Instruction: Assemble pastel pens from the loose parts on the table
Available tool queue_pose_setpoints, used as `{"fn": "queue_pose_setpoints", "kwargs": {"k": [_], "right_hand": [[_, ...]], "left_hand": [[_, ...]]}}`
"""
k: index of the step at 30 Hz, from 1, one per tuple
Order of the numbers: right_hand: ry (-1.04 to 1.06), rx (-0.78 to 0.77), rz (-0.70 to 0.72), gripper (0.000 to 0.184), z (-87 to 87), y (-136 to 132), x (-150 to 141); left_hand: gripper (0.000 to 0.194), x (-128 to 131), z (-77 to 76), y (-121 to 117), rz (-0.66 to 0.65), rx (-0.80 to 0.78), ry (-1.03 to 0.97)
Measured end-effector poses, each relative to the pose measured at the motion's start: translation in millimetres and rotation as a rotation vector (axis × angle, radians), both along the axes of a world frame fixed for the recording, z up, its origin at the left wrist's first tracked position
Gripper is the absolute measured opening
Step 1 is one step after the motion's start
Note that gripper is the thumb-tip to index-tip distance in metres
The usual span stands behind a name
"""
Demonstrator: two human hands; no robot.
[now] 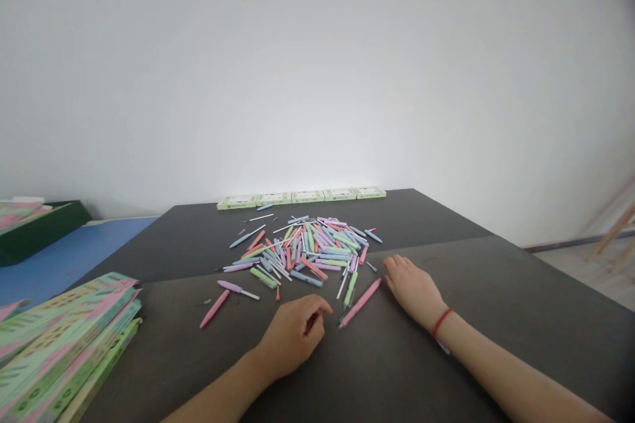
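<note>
On the near part of the table rests my left hand (296, 334), loosely curled on its side. A gap shows between its thumb and index finger, and I see nothing held. My right hand (413, 287) lies palm down with its fingers stretched out on the tabletop; a red cord circles the wrist. Between both hands is a long pink pen (360, 303), closest to the right fingertips. Beside it lies a green pen barrel (350, 289). Ahead of the hands spreads a heap of pastel pen parts (317, 248), mixed with white refills (281, 269). A purple piece with a white tip (237, 289) and a pink barrel (215, 308) lie left of the heap.
A row of several flat pale-green boxes (307, 197) lines the table's far edge by the wall. Printed cartons (69, 344) are stacked at the near left. Beyond them a dark green tray (47, 228) stands on a blue surface (109, 238).
</note>
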State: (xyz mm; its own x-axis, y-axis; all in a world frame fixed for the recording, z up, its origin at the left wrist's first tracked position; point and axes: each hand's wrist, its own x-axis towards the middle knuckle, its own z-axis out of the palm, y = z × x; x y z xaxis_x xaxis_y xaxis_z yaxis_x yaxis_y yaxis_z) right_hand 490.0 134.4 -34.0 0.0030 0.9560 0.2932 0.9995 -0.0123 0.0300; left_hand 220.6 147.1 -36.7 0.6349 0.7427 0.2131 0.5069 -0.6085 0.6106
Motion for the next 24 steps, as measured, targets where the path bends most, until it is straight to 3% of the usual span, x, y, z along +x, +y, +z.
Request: {"fn": "queue_pose_setpoints", "kwargs": {"k": [3, 6, 10, 16, 24], "right_hand": [[-0.114, 0.044, 0.097, 0.011, 2.1, -3.2, 1.0], [-0.236, 0.075, 0.310, 0.014, 5.5, -11.6, -4.7], [-0.269, 0.021, 0.498, 0.011, 9.7, -21.0, -18.4], [-0.247, -0.029, 0.534, 0.011, 9.7, -20.1, -20.9], [-0.178, -0.083, 0.599, 0.017, 3.5, -28.2, 19.1]], "left_hand": [[0.025, -0.1, -0.4, 0.6, -0.004, -0.001, -0.005], [0.026, 0.0, 0.0, 1.1, -0.004, -0.012, -0.013], [0.026, 0.4, 0.8, 1.2, 0.000, -0.023, -0.010], [0.025, 0.2, 0.7, 0.7, 0.009, -0.018, -0.025], [0.025, -0.1, -1.9, 2.1, 0.007, -0.009, -0.006]]}}
